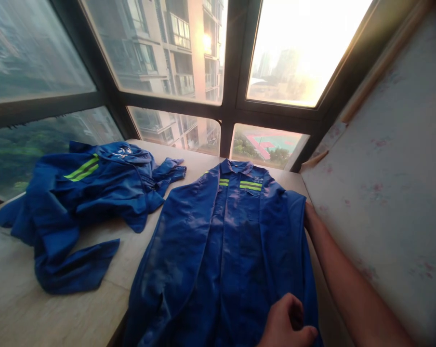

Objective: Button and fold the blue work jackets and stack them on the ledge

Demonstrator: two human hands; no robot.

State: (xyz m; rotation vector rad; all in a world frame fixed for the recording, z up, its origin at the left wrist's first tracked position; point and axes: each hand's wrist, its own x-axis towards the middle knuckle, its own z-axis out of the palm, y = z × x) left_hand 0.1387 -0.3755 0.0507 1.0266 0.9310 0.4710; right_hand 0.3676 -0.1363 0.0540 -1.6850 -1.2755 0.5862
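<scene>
One table (19, 299) is carrying two blue jackets: the flat jacket (221, 250) lying at center, the crumpled jacket (91, 193) at ten o'clock. Right hand (309, 214) (mostly hidden, grip unclear) is touching the flat one's sleeve; left hand (288, 323) is pinching its hem at five o'clock.

right hand (309, 215): fingers hidden behind jacket (232, 250) edge | left hand (288, 323): wrist cut off by near edge | jacket hem: cut off near

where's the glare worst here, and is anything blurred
Head view: low sun blows out the upper right window pane; the top left pane is smeared with blur; the laid-out blue jacket is dim but readable; edges bend from lens distortion.
</scene>
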